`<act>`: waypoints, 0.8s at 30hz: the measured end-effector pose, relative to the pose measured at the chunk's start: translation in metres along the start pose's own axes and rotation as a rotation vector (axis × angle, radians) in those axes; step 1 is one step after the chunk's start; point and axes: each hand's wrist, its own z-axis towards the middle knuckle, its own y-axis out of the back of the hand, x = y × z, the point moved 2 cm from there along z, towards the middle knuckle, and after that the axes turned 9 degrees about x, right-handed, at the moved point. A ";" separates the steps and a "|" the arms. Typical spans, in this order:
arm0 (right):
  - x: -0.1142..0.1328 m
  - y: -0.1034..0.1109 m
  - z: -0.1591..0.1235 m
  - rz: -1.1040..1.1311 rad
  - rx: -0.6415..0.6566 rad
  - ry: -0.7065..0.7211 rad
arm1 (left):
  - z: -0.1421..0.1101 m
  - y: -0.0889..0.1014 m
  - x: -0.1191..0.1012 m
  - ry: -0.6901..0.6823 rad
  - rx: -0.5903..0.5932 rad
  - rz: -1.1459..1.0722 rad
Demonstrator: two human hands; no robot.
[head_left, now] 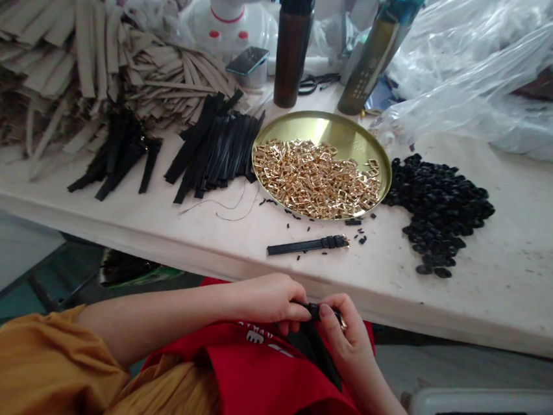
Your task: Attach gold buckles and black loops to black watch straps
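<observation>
Over my lap, just in front of the table edge, both hands are closed on a short black watch strap (314, 311). My left hand (277, 300) pinches one end of it between thumb and fingers. The other end is in my right hand (347, 328), thumb on top; a gold-coloured bit shows by its fingers, and I cannot tell whether it is a buckle or a ring. On the table ahead lies another black watch strap (302, 244) with a gold buckle at its right end. Behind that stands a round gold tin tray (320, 128) heaped with small gold buckles (316, 179).
Black strap loops (437, 210) are piled right of the tray. Black strips (218, 153) and beige strips (89, 46) lie to the left. Two bottles (290, 52), scissors (318, 83), a white fan (230, 23) and plastic bags (490, 71) are at the back.
</observation>
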 end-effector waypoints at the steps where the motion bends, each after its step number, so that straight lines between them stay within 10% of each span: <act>1: 0.000 -0.001 -0.001 -0.003 -0.004 0.004 | 0.001 -0.002 0.000 -0.004 0.000 -0.015; 10: -0.002 -0.010 -0.004 -0.005 -0.065 0.080 | 0.006 -0.009 -0.001 0.024 -0.012 0.037; 24: 0.000 -0.014 -0.018 0.203 0.397 0.004 | -0.009 -0.026 -0.001 0.057 0.111 -0.055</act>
